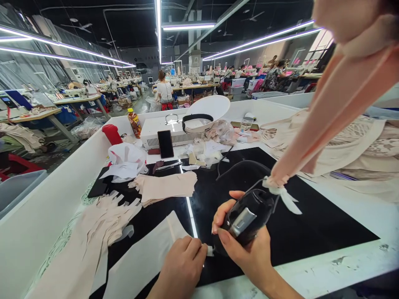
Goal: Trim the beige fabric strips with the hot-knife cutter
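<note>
My right hand (254,257) is wrapped round a black corded hand tool (230,218) with a rounded body and a silver plate. A peach stretch fabric sling (314,133), knotted with a white tie (289,200), runs from the tool up out of view. Beside the tool's lower end, my left hand (183,263) pinches a small pale fabric end (210,251). A large pale fabric piece (149,245) lies against that hand's left side. The tool's underside and what it touches are hidden.
Underneath is a black glossy board (305,220). Pale strips (84,236) and a fabric stack (168,185) lie left. Behind are a phone (165,144), a pen (169,166), a bottle (134,123) and a white box (152,135). Lace fabric (352,143) is heaped right.
</note>
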Demonstrator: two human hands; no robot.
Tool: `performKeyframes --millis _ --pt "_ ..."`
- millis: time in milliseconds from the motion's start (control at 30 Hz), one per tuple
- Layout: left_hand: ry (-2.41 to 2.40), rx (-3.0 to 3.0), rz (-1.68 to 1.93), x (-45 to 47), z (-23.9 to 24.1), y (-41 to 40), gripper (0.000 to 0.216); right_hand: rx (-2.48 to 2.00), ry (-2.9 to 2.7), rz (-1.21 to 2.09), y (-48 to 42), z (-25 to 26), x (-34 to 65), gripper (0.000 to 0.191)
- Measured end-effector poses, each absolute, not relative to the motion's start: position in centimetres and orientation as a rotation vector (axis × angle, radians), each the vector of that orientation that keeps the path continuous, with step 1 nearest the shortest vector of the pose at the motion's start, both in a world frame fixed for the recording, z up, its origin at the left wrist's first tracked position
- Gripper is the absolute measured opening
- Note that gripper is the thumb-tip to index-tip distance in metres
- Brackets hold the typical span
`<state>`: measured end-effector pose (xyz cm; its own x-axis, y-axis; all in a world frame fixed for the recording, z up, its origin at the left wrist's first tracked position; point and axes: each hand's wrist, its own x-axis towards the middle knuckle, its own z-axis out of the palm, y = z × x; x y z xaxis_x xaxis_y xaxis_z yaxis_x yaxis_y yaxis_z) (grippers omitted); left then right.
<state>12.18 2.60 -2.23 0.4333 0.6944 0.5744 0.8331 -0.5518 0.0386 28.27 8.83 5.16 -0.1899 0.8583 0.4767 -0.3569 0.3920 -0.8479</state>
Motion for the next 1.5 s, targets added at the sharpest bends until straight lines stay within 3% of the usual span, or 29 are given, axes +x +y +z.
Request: performKeyframes --millis 700,1500 --pt "-1.332 -2.494 -0.836 11.6 -2.2 2.4 0.028 -0.522 -1.236 1.093 9.3 5.8 27.4 0.046" --pt "-1.235 -2.434 -0.718 11.9 -1.5 2.5 0.030 -0.527 -1.301 1.094 9.4 5.4 28.5 0.049"
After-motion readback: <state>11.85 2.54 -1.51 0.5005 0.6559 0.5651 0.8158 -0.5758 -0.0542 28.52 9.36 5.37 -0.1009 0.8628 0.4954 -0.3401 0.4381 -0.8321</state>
